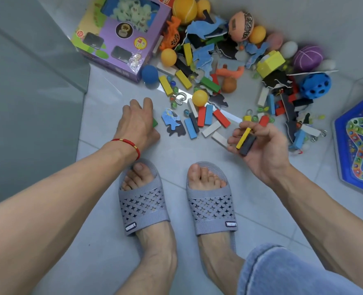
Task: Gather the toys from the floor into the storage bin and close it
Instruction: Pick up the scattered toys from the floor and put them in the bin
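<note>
The toys are seen strewn across the pale tiled floor (176,158) ahead of two grey slippers (143,201), in a loose heap running from the purple game box (121,37) on the left to the blue board (357,145) on the right. No storage bin can be made out with certainty; a grey surface at the left edge may belong to one, but that cannot be told.

The small wooden blocks (206,118) are judged light, stiff and smooth, so several can be pinched by their long sides and stacked in one palm. The balls, such as the yellow ball (200,98), are expected to roll and are better cupped than pinched. The flat foam pieces (204,54) are taken to be soft and bendable, best lifted by an edge. The marbles (173,84) are likely slippery and best scooped together.

The right hand (259,145) is held palm up above the floor, fingers curled around a yellow block (243,138) and a black block (248,144) that lie side by side. The left hand (136,122) is lowered to the floor, fingers bent over a green block (155,122), which is mostly hidden; a firm grip cannot be confirmed
</note>
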The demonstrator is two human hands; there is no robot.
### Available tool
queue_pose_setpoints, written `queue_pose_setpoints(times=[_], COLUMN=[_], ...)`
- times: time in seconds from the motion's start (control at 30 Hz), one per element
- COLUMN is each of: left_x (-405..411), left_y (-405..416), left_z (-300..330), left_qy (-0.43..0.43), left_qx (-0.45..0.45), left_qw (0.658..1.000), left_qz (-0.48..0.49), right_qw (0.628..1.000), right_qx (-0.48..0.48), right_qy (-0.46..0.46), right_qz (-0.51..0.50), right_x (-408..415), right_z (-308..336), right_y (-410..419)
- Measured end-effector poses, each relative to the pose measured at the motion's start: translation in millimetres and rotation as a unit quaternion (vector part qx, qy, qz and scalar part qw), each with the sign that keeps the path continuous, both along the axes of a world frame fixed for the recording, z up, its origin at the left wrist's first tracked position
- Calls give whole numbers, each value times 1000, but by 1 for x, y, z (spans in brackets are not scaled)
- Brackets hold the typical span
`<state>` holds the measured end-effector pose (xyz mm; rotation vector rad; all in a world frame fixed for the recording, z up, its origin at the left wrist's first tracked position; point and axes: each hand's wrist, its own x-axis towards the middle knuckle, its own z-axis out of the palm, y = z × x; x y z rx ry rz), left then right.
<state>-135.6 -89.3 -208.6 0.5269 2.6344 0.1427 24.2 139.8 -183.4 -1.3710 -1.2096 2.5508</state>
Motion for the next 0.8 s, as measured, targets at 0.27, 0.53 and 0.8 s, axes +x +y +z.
queue_pose_setpoints(times=[0.27, 0.53, 0.8], left_x=[4, 4, 4], left_y=[-7, 9, 14], left_z=[10, 15, -2], left_qy=[-22, -63, -61], left_qx=[24, 141, 177], left_qw=[999, 982, 975], left_qz=[15, 111, 119], right_qw=[649, 872, 814], right_qx=[618, 375, 432], right_qy=[-149, -102, -30], right_qz=[419, 298, 387], right_x=[-4, 2, -34], right_z=[-29, -16, -7], right_y=[-19, -19, -44])
